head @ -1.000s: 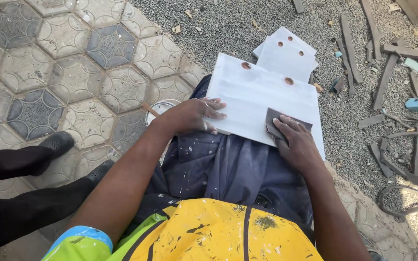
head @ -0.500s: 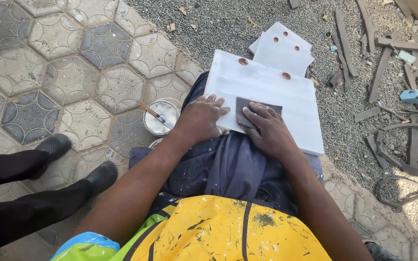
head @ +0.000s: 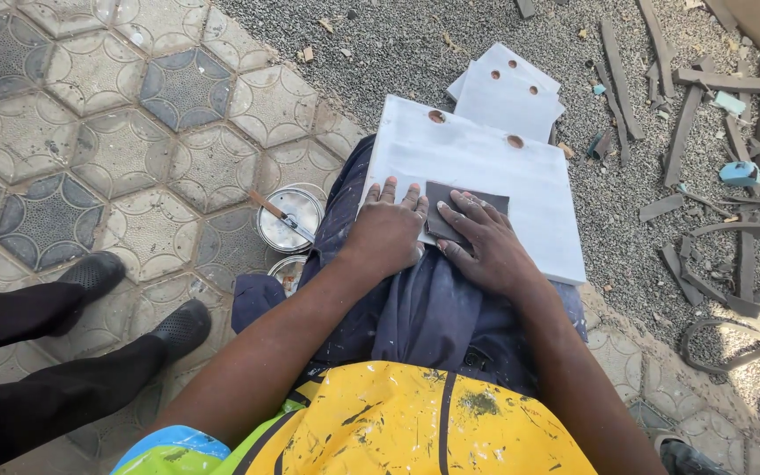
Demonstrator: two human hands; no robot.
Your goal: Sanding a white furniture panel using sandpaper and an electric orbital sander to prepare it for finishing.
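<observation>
Two hands [head: 433, 233], three white boards [head: 485, 167], two paint tins [head: 288, 220], two black shoes [head: 134, 303].

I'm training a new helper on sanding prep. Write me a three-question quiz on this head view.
1. True or false: the right hand presses a dark sanding sheet onto the white board.
2. What does the left hand rest on?
A. an open tin
B. the board's near edge
C. the gravel
3. How many round holes show in the board's far edge?

Key: 1 true; 2 B; 3 two.
</observation>
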